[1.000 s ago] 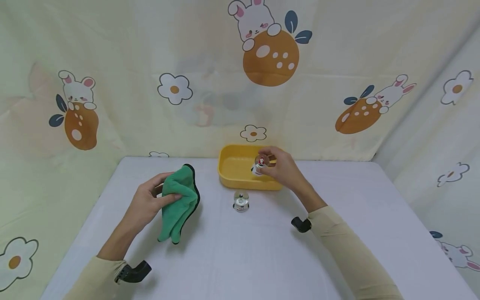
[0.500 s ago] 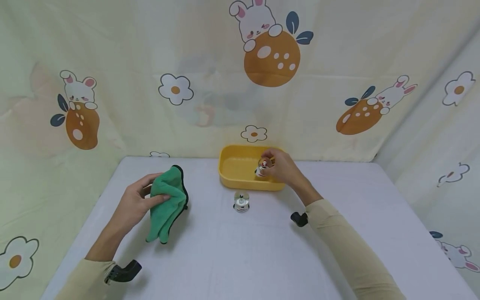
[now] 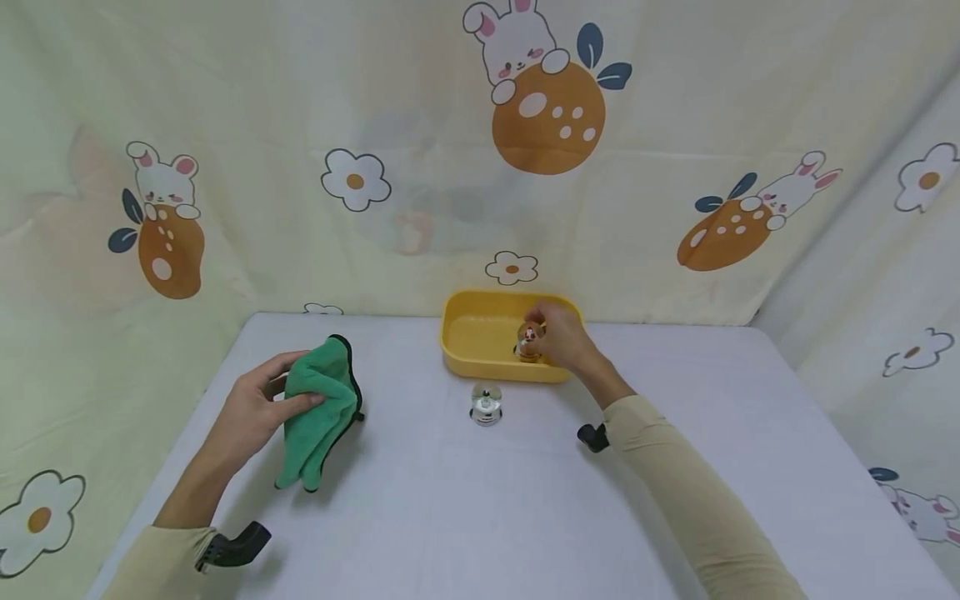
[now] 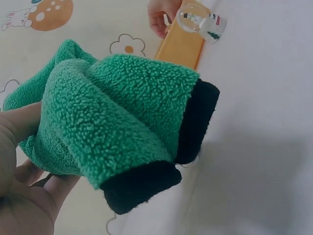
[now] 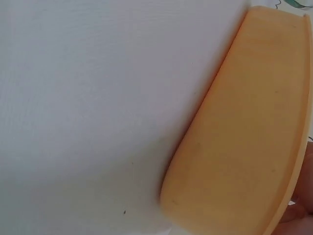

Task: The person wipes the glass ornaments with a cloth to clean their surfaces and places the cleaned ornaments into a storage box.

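My left hand (image 3: pixel 247 415) pinches a folded green cloth (image 3: pixel 321 417) with black edging, held up over the left part of the table. In the left wrist view the fluffy cloth (image 4: pixel 112 107) fills much of the picture. My right hand (image 3: pixel 564 337) reaches into a yellow tray (image 3: pixel 480 367) and holds a small snow globe (image 3: pixel 528 342) with a red-and-white figure inside, low at the tray's right end. Most of that hand is hidden behind the tray wall (image 5: pixel 239 127) in the right wrist view. A second snow globe (image 3: pixel 486 407), with a snowman inside, stands just in front of the tray.
The white-covered table (image 3: pixel 480 508) runs back to a patterned curtain (image 3: pixel 420 167) right behind the tray. Another stretch of curtain (image 3: pixel 862 292) borders the right side. Black wrist cameras (image 3: pixel 236 546) are worn at both cuffs.
My right hand has lowered the snow globe into the tray, slightly rightward. My left hand has drawn the cloth to the left. The second globe has stayed in place.
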Demonstrator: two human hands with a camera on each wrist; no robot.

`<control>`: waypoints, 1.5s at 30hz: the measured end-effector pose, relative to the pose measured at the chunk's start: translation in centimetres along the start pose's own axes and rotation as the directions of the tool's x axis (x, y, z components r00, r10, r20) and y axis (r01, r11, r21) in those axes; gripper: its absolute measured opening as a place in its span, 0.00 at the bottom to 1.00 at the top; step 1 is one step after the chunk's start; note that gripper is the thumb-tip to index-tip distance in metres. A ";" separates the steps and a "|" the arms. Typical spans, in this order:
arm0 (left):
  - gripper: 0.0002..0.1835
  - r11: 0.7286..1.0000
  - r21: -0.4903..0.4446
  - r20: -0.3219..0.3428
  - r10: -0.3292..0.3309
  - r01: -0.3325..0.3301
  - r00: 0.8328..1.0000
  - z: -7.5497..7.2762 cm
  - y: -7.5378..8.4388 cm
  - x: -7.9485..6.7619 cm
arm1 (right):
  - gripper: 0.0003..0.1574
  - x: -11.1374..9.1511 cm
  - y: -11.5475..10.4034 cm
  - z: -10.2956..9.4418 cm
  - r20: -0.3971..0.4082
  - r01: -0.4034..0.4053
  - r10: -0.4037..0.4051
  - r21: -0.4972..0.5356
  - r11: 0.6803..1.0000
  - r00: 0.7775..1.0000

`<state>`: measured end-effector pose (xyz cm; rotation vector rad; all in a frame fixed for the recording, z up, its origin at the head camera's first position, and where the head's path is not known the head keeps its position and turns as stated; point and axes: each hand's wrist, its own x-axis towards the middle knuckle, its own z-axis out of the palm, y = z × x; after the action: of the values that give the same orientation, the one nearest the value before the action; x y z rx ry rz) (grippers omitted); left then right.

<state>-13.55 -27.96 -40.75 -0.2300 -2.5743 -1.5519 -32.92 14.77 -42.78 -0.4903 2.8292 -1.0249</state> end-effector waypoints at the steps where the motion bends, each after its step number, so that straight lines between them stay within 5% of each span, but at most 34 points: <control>1: 0.29 1.000 -0.001 -0.001 0.001 -0.001 1.000 0.0 0.0 0.0 | 0.27 0.0 0.0 -0.1 0.002 -0.009 0.009 -0.008 1.000 1.000; 6: 0.29 1.000 -0.010 0.000 0.018 -0.018 1.000 0.4 0.1 0.2 | 0.35 -0.6 -0.3 -0.7 0.005 -0.027 0.028 -0.103 0.994 1.000; 10: 0.28 0.999 -0.012 0.003 0.030 -0.030 1.000 0.7 0.3 0.4 | 0.36 -1.6 -1.1 -1.1 -0.050 0.067 -0.075 -0.156 0.986 0.996; 14: 0.28 0.999 -0.013 0.000 0.046 -0.046 0.999 1.0 0.5 0.8 | 0.27 -2.9 -2.3 -1.3 -0.119 0.252 -0.257 -0.060 0.966 0.959; 18: 0.28 0.998 -0.032 0.004 0.060 -0.060 0.998 1.5 0.7 1.2 | 0.20 -4.3 -3.3 -1.0 -0.091 0.363 -0.356 0.083 0.928 0.930; 22: 0.28 0.996 -0.062 0.017 0.071 -0.070 0.997 2.1 1.1 1.6 | 0.21 -5.7 -3.9 -0.3 0.033 0.366 -0.376 0.168 0.915 0.926; 31: 0.28 0.991 -0.112 0.050 0.083 -0.077 0.995 4.1 1.8 2.5 | 0.32 -7.5 -4.3 1.6 0.258 0.271 -0.309 0.175 0.947 0.915; 37: 0.28 0.990 -0.123 0.073 0.074 -0.064 0.995 5.5 2.3 3.1 | 0.37 -7.8 -3.9 3.3 0.307 0.283 -0.311 0.134 0.950 0.899; 45: 0.28 0.988 -0.140 0.096 0.072 -0.058 0.993 7.3 3.5 3.8 | 0.35 -7.9 -3.6 4.2 0.287 0.279 -0.286 0.064 0.958 0.914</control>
<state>-16.80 -19.64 -40.45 -0.4118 -2.5071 -1.7373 -23.66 12.19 -43.87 -0.9855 2.5284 -0.9309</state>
